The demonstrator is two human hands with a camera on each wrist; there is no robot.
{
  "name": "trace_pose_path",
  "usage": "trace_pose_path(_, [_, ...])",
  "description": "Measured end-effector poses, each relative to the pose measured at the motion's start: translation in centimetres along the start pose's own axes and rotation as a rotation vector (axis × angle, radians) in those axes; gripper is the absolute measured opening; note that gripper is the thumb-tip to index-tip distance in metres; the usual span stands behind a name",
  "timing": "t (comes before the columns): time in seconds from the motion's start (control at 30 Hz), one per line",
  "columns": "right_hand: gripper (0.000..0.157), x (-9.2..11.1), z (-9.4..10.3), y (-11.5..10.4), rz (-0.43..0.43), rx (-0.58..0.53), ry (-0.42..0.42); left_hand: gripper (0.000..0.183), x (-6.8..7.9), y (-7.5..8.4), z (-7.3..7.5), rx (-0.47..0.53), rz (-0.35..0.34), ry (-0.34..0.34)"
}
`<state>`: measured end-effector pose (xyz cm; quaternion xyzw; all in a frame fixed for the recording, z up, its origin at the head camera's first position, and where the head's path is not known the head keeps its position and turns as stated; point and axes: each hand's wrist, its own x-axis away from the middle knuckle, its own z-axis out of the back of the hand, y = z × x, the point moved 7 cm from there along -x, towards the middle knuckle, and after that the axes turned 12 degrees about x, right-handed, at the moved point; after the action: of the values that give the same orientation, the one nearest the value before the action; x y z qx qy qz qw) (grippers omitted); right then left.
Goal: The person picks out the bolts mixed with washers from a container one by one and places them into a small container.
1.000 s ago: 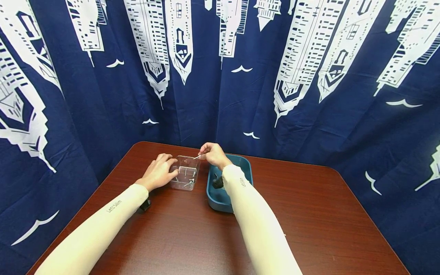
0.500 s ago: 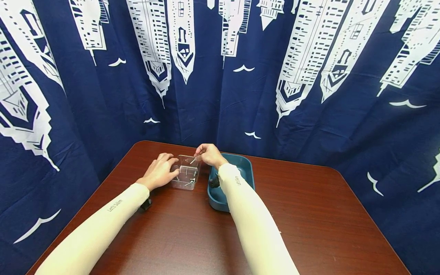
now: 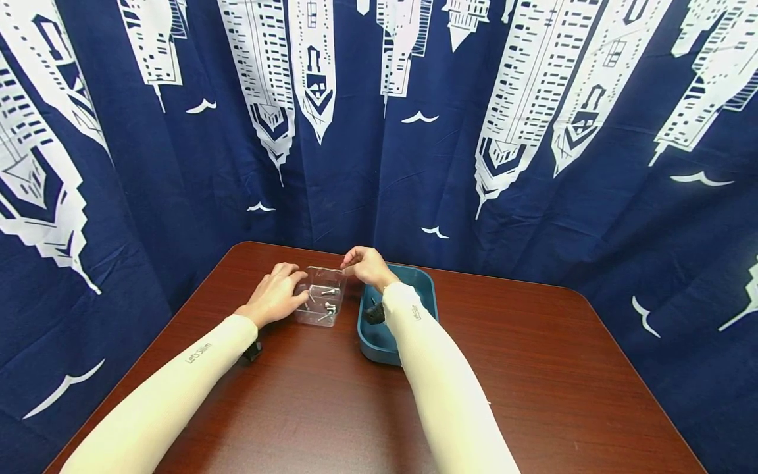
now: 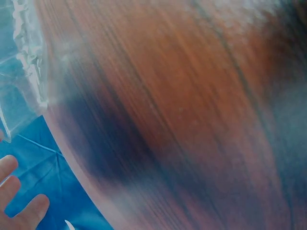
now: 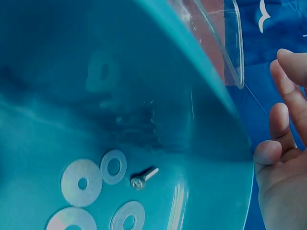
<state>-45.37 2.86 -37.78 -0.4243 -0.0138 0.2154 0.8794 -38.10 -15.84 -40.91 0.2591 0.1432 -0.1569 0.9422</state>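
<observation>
At the left side of a clear plastic box (image 3: 314, 319), my left hand (image 3: 274, 296) rests with thumb and fingers spread at its rim. Several small metal screws (image 3: 329, 291) lie inside the box. My right hand (image 3: 368, 268) hovers by the box's right edge, over the far end of a blue tray (image 3: 431, 293). Its fingers are loosely bent, and nothing shows between them in the right wrist view. That view also shows a screw (image 5: 144, 178) and several flat washers (image 5: 69, 184) on the tray floor. My left fingers (image 4: 9, 191) look relaxed in the left wrist view.
Box and tray stand side by side near the back of a reddish-brown wooden table (image 3: 533, 368). A navy curtain (image 3: 355, 184) with white buildings hangs right behind the table. My right forearm covers part of the tray.
The screw pinched by my right hand tilted down over the box and is now lying inside it. My right hand moved left, then back right. The left hand has stayed put.
</observation>
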Motion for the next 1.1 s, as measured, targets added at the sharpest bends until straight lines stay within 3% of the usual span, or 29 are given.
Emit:
trace_pose_path(0.43, [0.015,1.3,2.3,1.4,-0.003,-0.054,0.021,0.047,-0.6,1.5,-0.2,0.019,-0.043,-0.002])
trace_pose_path(1.1, [0.014,3.3,3.9,4.4,-0.067,-0.113,0.061,0.045,-1.7,5.0,-1.9,0.079,-0.103,-0.023])
